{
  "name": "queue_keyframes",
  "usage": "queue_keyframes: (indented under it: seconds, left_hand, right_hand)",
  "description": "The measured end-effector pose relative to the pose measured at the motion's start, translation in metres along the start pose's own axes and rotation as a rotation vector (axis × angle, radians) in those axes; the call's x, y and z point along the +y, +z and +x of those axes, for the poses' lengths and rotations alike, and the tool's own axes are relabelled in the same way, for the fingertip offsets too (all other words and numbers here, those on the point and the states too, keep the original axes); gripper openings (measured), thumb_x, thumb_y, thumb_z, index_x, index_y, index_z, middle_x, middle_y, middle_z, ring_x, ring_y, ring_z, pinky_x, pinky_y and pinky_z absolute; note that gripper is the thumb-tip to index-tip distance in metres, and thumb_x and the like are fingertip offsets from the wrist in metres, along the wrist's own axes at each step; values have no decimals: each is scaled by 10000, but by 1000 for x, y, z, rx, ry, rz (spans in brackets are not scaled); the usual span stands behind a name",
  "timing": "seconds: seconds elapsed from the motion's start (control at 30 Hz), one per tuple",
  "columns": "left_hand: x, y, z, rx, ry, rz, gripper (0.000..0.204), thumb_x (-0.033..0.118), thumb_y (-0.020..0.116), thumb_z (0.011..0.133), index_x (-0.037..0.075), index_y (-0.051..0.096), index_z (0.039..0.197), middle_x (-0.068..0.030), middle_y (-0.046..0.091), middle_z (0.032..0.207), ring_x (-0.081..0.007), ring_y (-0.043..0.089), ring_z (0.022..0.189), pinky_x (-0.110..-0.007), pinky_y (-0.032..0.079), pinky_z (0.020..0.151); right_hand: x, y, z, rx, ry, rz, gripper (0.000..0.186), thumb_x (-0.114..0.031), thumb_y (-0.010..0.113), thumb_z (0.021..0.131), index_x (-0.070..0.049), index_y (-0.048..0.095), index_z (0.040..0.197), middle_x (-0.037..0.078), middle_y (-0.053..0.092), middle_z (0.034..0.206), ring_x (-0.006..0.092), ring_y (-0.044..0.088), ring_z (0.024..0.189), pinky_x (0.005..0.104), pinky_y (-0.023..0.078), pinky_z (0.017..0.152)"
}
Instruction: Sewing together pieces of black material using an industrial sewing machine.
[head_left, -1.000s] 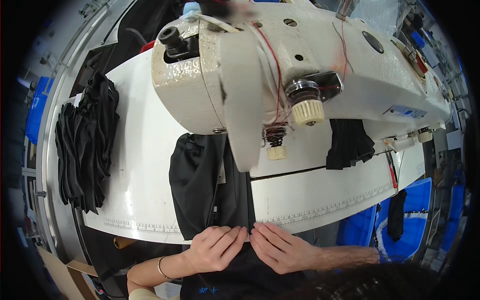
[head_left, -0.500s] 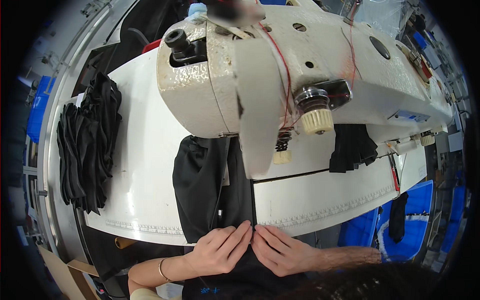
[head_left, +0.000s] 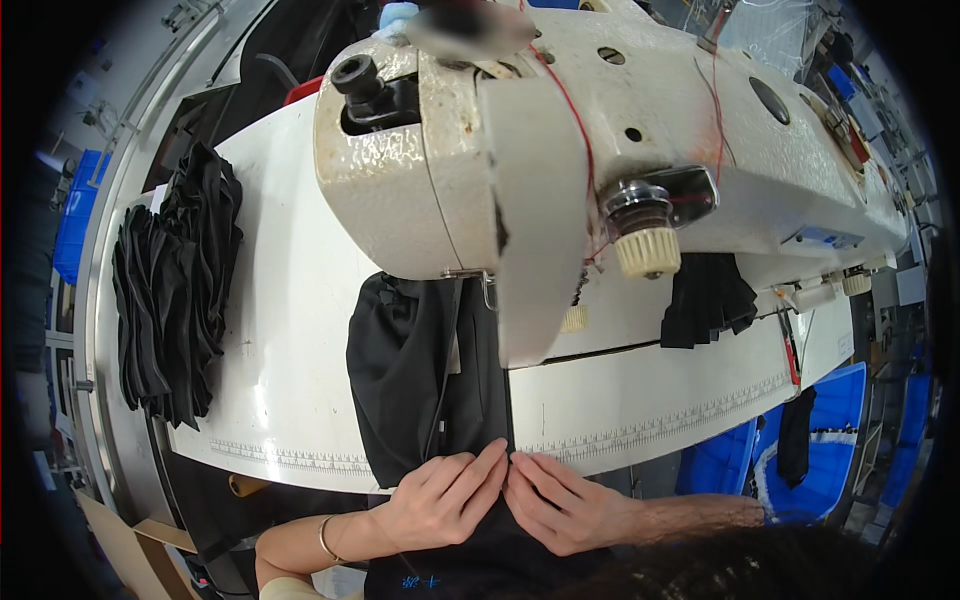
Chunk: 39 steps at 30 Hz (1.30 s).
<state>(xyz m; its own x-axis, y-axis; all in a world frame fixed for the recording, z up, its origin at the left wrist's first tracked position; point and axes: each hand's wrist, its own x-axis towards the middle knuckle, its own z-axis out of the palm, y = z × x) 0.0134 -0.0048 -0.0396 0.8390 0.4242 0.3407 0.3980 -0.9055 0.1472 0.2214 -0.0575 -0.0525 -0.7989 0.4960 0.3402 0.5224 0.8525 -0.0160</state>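
A piece of black fabric (head_left: 400,385) lies bunched and folded on the white table, its far end running under the head of a cream sewing machine (head_left: 400,190). Both hands are at its near right edge, by the table's front. My left hand (head_left: 445,500) is closed, thumb and fingers pinching that edge. Close beside it, fingertips almost meeting, my right hand (head_left: 560,505) pinches the same edge from the right. A small white tag (head_left: 442,426) shows on the cloth. The needle area is hidden behind the machine's parts.
A stack of black fabric pieces (head_left: 175,290) lies on the table's left side. More black pieces (head_left: 708,300) sit under the machine arm. Red-handled snips (head_left: 792,350) lie at the right edge. Below it, a blue bin (head_left: 835,430) holds dark cloth. A printed ruler (head_left: 660,418) follows the front edge.
The view has shifted a little, so the machine appears slightly farther right. Both hands keep their pinch on the fabric edge at nearly the same spot.
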Motion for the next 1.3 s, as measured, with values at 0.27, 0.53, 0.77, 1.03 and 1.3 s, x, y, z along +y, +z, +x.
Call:
queue_keyframes:
  seconds: [0.27,0.53,0.77,1.03,1.3]
  left_hand:
    - [-10,-2,3,-56,66,-59,259,69,578,690,-53,631,913,-186,608,1080,-160,540,726,-211,459,595]
    - [-45,3,25,1,44,-130,331,74,579,632,-74,611,927,-198,590,1082,-189,548,729,-246,490,613]
    - [-79,8,52,-1,-2,-65,293,60,591,675,-15,631,955,-129,602,956,-234,600,855,-307,512,682]
    - [-105,-12,59,-96,-491,-473,270,21,606,716,40,625,984,-115,627,974,-306,599,905,-405,485,788]
    - [-106,27,34,-21,-230,-352,320,-4,620,649,60,653,961,-118,626,939,-305,605,865,-413,488,764]
  right_hand:
    - [3,-10,5,-83,8,36,413,-258,469,770,69,592,989,193,548,1080,353,537,1069,448,416,984]
    - [36,11,15,-73,-41,-188,442,-303,469,758,46,575,1009,184,543,1042,359,536,1054,477,411,977]
    - [67,29,22,-2,166,-175,286,-101,579,744,-20,600,1018,116,588,1028,257,582,992,374,459,906]
    - [114,17,40,-203,238,395,435,-94,676,770,-72,566,1189,103,617,1124,208,583,1064,321,432,934]
    - [94,44,18,35,537,706,312,-133,622,748,-76,597,1054,105,606,868,249,632,813,373,508,731]
